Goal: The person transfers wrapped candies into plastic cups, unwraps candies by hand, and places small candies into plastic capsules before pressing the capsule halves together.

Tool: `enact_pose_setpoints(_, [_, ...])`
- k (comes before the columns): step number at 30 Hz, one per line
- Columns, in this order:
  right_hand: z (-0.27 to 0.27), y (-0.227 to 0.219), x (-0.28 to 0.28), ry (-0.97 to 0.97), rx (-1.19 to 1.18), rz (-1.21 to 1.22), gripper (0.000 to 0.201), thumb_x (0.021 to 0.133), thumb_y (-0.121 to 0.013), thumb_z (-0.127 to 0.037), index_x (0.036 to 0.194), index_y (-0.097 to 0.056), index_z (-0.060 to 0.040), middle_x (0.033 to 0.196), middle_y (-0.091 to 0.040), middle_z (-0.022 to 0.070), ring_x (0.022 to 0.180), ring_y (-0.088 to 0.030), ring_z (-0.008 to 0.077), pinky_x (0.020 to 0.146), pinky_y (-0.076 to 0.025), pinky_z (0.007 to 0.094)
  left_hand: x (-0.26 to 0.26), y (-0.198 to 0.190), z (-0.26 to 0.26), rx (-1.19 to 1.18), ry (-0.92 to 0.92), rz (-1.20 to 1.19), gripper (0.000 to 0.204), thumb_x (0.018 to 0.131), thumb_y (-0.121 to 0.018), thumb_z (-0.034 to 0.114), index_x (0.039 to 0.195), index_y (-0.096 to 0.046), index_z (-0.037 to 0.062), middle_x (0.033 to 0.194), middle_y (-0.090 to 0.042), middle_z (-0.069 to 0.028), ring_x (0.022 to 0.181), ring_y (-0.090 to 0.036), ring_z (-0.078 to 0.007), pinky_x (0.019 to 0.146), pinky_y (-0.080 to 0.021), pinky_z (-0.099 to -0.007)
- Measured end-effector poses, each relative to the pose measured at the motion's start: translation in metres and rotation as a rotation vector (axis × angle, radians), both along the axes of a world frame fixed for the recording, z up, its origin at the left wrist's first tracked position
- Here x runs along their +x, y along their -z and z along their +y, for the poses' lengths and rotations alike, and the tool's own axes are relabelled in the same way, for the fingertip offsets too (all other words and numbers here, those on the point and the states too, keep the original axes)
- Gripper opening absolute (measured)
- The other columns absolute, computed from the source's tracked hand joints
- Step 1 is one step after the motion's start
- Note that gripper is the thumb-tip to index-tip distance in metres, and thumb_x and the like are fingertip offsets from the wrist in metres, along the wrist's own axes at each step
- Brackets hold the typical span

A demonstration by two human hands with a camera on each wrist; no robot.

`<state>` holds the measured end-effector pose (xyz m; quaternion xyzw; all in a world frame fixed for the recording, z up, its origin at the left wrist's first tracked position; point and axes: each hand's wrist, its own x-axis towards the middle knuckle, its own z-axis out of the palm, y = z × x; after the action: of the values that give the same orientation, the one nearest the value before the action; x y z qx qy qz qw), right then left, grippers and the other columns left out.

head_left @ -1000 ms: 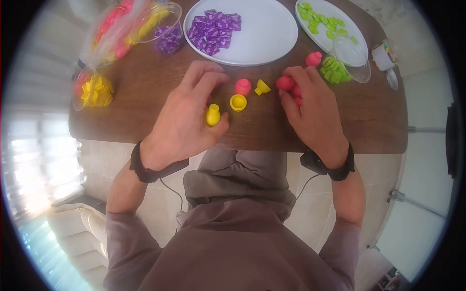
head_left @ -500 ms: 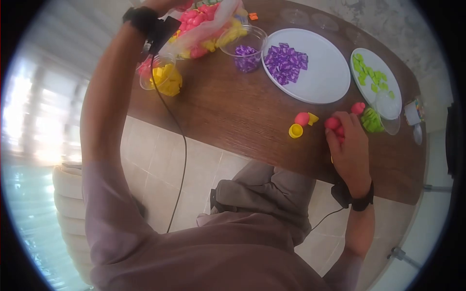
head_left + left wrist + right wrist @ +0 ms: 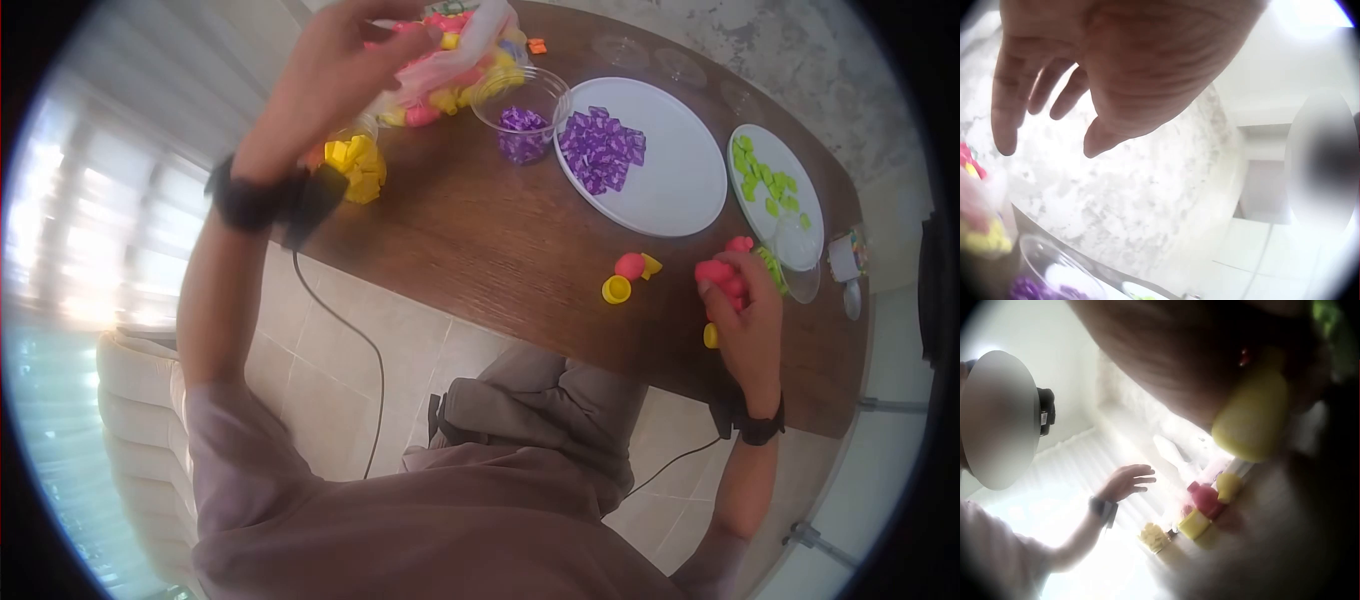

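Observation:
My left hand (image 3: 340, 80) is raised at the back left, beside a clear plastic bag (image 3: 485, 45) of pink and yellow pieces. The left wrist view shows that hand's fingers (image 3: 1007, 125) spread and holding nothing. At the right of the table my right hand (image 3: 752, 318) curls round several small pink bulb-shaped pieces (image 3: 716, 272). A yellow bulb-shaped piece (image 3: 711, 335) shows under its palm, large and blurred in the right wrist view. Left of this hand, a yellow cup-shaped piece (image 3: 616, 289), a pink piece (image 3: 629, 265) and a yellow piece (image 3: 652, 266) stand close together.
A large white plate (image 3: 690, 160) bears purple packets, and a smaller one (image 3: 800, 175) bears green pieces. Between bag and plate stands a clear tub (image 3: 520, 90) of purple packets. Yellow pieces (image 3: 355, 165) fill a container near the left edge. Another pink piece (image 3: 739, 244) lies beyond the right hand.
My left hand left the table's front for the bag, then drew back a little, empty. The right hand shifted right with its pink pieces; a yellow piece now shows there. The head view turned left.

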<state>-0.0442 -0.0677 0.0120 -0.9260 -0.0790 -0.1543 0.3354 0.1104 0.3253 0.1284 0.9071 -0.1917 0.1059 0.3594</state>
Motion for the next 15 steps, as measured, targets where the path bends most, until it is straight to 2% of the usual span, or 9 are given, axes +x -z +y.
enact_pose_setpoints(2, [-0.002, -0.017, -0.002, 0.121, 0.215, 0.183, 0.026, 0.09, -0.073, -0.01, 0.113, -0.064, -0.0022, 0.104, -0.065, 0.007, 0.087, -0.06, 0.015, 0.081, -0.049, 0.0281, -0.056, 0.026, -0.02, -0.057, 0.087, 0.004, 0.034, 0.093, -0.074, 0.019, 0.121, -0.069, 0.0013, 0.109, -0.073, -0.0093, 0.09, -0.07, -0.0169, 0.065, -0.056, -0.0293])
enact_pose_setpoints(4, [-0.005, -0.036, 0.001, 0.126, 0.224, 0.217, 0.026, 0.091, -0.072, -0.011, 0.115, -0.065, -0.0028, 0.104, -0.066, 0.0052, 0.087, -0.06, 0.0123, 0.08, -0.049, 0.0258, -0.086, 0.061, -0.03, 0.049, 0.24, -0.078, 0.023, 0.089, -0.075, 0.008, 0.111, -0.071, 0.0022, 0.102, -0.073, -0.007, 0.079, -0.07, -0.0148, 0.06, -0.054, -0.0285])
enact_pose_setpoints(5, [-0.005, -0.045, 0.002, 0.135, 0.24, 0.247, 0.026, 0.092, -0.072, -0.013, 0.116, -0.065, -0.0035, 0.105, -0.067, 0.0035, 0.087, -0.059, 0.0096, 0.079, -0.049, 0.0235, -0.097, 0.08, -0.035, 0.054, 0.246, -0.084, 0.02, 0.088, -0.075, 0.007, 0.108, -0.072, 0.0018, 0.1, -0.072, -0.0065, 0.078, -0.069, -0.0142, 0.06, -0.053, -0.0275])
enact_pose_setpoints(7, [-0.001, -0.065, 0.008, 0.134, 0.285, 0.252, 0.026, 0.092, -0.072, -0.013, 0.116, -0.066, -0.0039, 0.103, -0.067, 0.0028, 0.086, -0.059, 0.0095, 0.077, -0.049, 0.0229, -0.108, 0.109, -0.045, 0.05, 0.248, -0.082, 0.017, 0.088, -0.074, 0.006, 0.105, -0.072, 0.0014, 0.098, -0.072, -0.0061, 0.076, -0.069, -0.0137, 0.059, -0.052, -0.0265])
enact_pose_setpoints(9, [0.008, -0.086, 0.022, 0.107, 0.398, 0.276, 0.027, 0.091, -0.072, -0.016, 0.115, -0.068, -0.005, 0.101, -0.067, 0.0018, 0.086, -0.059, 0.0092, 0.076, -0.048, 0.0224, -0.111, 0.13, -0.055, -0.262, 0.13, 0.021, 0.013, 0.088, -0.074, 0.004, 0.1, -0.072, 0.0006, 0.094, -0.071, -0.0048, 0.07, -0.065, -0.0103, 0.058, -0.049, -0.0242])
enact_pose_setpoints(10, [0.017, -0.1, 0.032, 0.106, 0.385, 0.28, 0.027, 0.091, -0.072, -0.016, 0.115, -0.068, -0.005, 0.101, -0.067, 0.0018, 0.086, -0.059, 0.0092, 0.076, -0.048, 0.0224, -0.11, 0.139, -0.058, -0.274, 0.126, 0.024, 0.013, 0.088, -0.074, 0.004, 0.1, -0.072, 0.0006, 0.094, -0.071, -0.0048, 0.07, -0.065, -0.0103, 0.058, -0.049, -0.0242])
enact_pose_setpoints(12, [0.043, -0.124, 0.063, -0.078, 0.404, 0.371, 0.028, 0.091, -0.073, -0.019, 0.115, -0.069, -0.0059, 0.102, -0.067, 0.0019, 0.088, -0.059, 0.0089, 0.078, -0.048, 0.0237, -0.107, 0.15, -0.061, -0.415, -0.008, 0.129, 0.009, 0.089, -0.073, 0.005, 0.097, -0.073, 0.0007, 0.086, -0.07, -0.0026, 0.067, -0.06, -0.0076, 0.058, -0.045, -0.0226])
enact_pose_setpoints(14, [0.068, -0.134, 0.108, -0.284, 0.283, 0.382, 0.03, 0.091, -0.073, -0.024, 0.116, -0.069, -0.0078, 0.102, -0.067, 0.0034, 0.089, -0.061, 0.0104, 0.078, -0.051, 0.0241, -0.104, 0.156, -0.062, -0.474, -0.051, 0.153, 0.008, 0.09, -0.073, 0.005, 0.097, -0.073, 0.0009, 0.082, -0.069, -0.0011, 0.066, -0.057, -0.0064, 0.057, -0.044, -0.0224])
enact_pose_setpoints(15, [0.086, -0.139, 0.13, -0.276, 0.254, 0.47, 0.031, 0.092, -0.071, -0.025, 0.117, -0.068, -0.0077, 0.101, -0.067, 0.0033, 0.09, -0.062, 0.0115, 0.081, -0.05, 0.0222, -0.103, 0.156, -0.061, -0.526, -0.091, 0.18, 0.007, 0.092, -0.073, 0.006, 0.096, -0.073, 0.001, 0.079, -0.068, 0.0003, 0.065, -0.055, -0.0052, 0.057, -0.042, -0.0221])
